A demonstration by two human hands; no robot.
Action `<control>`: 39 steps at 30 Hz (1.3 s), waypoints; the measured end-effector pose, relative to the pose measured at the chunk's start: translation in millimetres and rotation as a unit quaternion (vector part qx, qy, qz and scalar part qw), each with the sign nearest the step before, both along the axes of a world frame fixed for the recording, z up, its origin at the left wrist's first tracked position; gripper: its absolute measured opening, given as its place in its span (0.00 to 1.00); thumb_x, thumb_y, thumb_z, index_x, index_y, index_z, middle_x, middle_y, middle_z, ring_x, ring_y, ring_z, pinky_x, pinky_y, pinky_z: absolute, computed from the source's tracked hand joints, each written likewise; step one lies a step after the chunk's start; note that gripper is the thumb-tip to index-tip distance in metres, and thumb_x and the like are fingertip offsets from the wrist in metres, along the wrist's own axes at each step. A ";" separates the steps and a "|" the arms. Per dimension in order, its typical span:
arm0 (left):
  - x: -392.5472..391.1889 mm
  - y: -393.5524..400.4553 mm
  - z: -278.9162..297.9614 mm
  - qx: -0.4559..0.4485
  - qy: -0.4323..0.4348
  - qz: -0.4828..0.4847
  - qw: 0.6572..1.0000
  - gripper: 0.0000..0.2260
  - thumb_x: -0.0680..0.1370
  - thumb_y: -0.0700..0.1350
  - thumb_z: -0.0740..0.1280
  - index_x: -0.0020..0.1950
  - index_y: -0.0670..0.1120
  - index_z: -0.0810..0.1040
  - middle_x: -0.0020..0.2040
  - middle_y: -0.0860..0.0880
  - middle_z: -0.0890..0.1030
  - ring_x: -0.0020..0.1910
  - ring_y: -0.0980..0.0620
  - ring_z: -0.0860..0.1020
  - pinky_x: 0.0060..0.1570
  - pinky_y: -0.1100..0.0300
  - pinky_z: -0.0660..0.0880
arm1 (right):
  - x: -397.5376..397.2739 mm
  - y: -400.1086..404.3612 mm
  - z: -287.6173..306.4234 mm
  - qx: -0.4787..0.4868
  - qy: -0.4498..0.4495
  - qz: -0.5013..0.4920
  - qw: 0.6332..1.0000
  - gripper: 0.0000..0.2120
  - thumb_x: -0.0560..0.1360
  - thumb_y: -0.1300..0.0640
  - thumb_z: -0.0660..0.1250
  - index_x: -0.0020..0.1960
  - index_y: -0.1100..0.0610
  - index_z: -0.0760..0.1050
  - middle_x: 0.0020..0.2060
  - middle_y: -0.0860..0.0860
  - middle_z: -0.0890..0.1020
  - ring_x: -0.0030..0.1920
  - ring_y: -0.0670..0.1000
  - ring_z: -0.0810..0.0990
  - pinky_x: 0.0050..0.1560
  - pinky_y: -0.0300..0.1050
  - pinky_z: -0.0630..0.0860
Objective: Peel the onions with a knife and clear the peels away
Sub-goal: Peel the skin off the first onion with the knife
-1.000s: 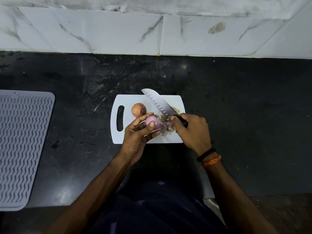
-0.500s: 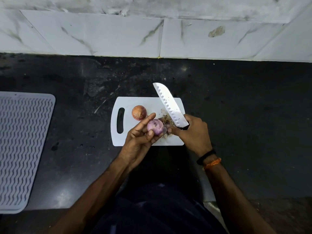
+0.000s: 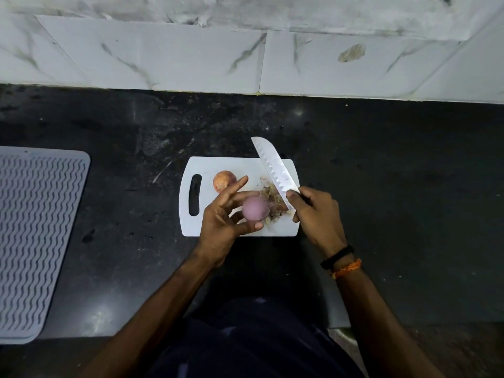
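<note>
At frame centre, my left hand (image 3: 222, 218) holds a peeled purple onion (image 3: 255, 208) between thumb and fingers over the white cutting board (image 3: 240, 165). My right hand (image 3: 317, 214) grips the knife (image 3: 274, 167), blade angled toward the upper left. An unpeeled onion (image 3: 223, 180) sits on the board's left half; peels (image 3: 272, 199) lie beneath the blade. A grey ribbed mat (image 3: 35, 236) fills the left edge.

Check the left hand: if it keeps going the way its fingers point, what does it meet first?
Probably the unpeeled onion on the cutting board. The left hand, holding the peeled onion, points its straight fingers up-right, just past it; depth is unclear, so it may pass above.
</note>
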State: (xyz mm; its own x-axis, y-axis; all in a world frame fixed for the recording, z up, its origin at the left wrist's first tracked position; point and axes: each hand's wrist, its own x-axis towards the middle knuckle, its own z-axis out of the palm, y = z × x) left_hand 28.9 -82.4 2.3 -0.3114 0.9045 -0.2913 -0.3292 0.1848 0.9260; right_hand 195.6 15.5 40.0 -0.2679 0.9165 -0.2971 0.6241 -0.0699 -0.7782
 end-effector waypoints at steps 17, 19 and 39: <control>-0.6 0.4 1.5 -0.011 0.013 0.019 1.000 0.35 0.63 0.27 0.78 0.68 0.43 0.75 0.58 0.45 0.84 0.60 0.46 0.81 0.54 0.51 0.81 | 9.4 -7.6 -4.8 0.158 -0.009 0.030 0.987 0.08 0.74 0.47 0.74 0.42 0.51 0.84 0.34 0.43 0.83 0.36 0.42 0.80 0.36 0.39 0.73; -1.1 -0.3 1.7 -0.012 0.026 0.014 0.999 0.28 0.65 0.29 0.78 0.64 0.41 0.79 0.58 0.46 0.84 0.59 0.45 0.82 0.52 0.54 0.81 | 12.4 -4.6 -7.4 0.149 -0.043 0.017 0.988 0.11 0.72 0.46 0.76 0.39 0.52 0.80 0.33 0.45 0.81 0.33 0.43 0.78 0.33 0.39 0.71; 3.6 -7.7 -0.1 -0.043 -0.049 0.044 0.997 0.14 0.64 0.41 0.82 0.44 0.43 0.82 0.50 0.35 0.85 0.49 0.34 0.84 0.51 0.42 0.81 | -7.0 -34.6 -12.7 -0.102 0.179 0.069 0.976 0.22 0.65 0.59 0.82 0.57 0.50 0.82 0.49 0.45 0.87 0.49 0.46 0.85 0.50 0.41 0.81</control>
State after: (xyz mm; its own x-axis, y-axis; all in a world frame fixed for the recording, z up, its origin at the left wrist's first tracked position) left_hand 32.5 -90.1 2.2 -0.3536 0.8453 -0.4006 -0.4365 0.2296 0.8699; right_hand 188.6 -19.1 27.4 -0.5040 0.7963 -0.3346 0.3291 -0.1811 -0.9268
